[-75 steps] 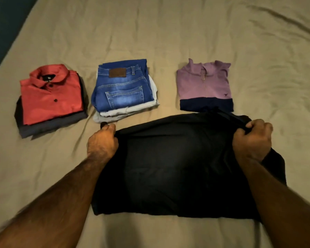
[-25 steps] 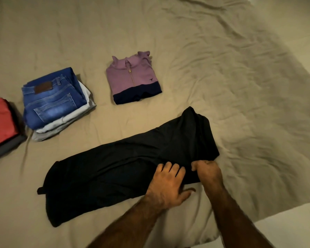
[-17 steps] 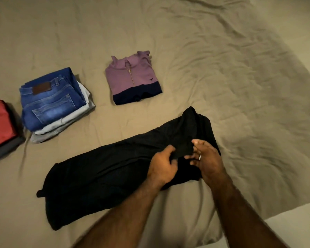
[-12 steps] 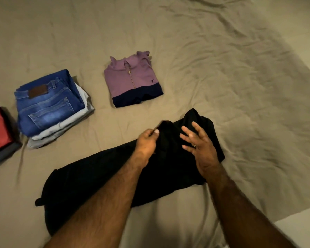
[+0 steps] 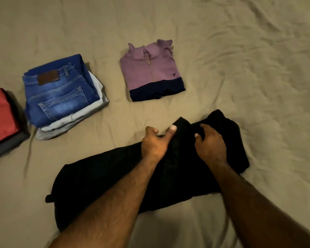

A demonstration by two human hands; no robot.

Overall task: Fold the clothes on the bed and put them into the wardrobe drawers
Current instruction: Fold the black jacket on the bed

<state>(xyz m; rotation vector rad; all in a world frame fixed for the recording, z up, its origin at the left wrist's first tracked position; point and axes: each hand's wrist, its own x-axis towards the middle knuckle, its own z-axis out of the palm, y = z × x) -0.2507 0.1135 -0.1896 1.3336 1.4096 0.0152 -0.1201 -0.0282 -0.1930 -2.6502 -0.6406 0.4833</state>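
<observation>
Nearest the camera, on the tan bed, the black garment lies as a long band, with both hands at its right end. The left hand pinches a raised fold between thumb and curled fingers; the right hand has its fingers curled into the bunched cloth. That slack cloth could slip and crease, leaving a lopsided fold. Farther off, the jeans stack, red shirt pile and purple zip top sit well apart from any sweep.
</observation>
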